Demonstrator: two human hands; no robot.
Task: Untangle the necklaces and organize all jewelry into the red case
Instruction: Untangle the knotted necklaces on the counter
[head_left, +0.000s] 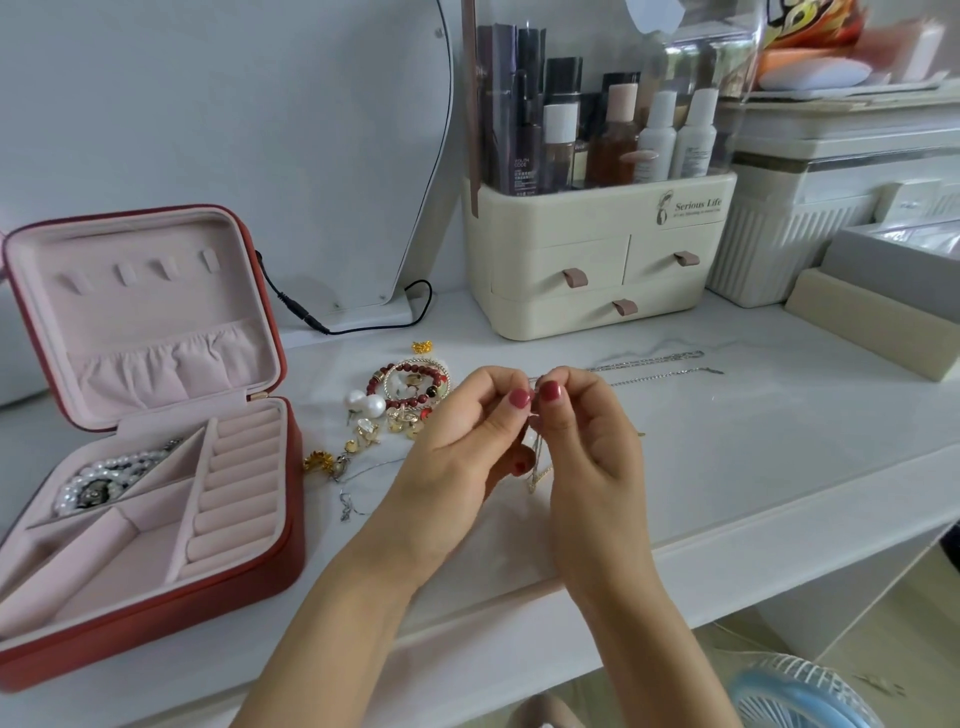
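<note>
On the white vanity top (727, 441), beside the open red case (249, 551), both hands — left hand (462, 441), right hand (592, 431) — pinch a fine gold necklace (537, 470) between fingertips — best teased loose gently, never yanked.

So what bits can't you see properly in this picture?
- Thin chain pinched between the left hand and right hand: head view, fingers hide any knot.
- Red case: its left side is cut off by the frame edge.
- Earring pile: pieces too small to count.
</note>
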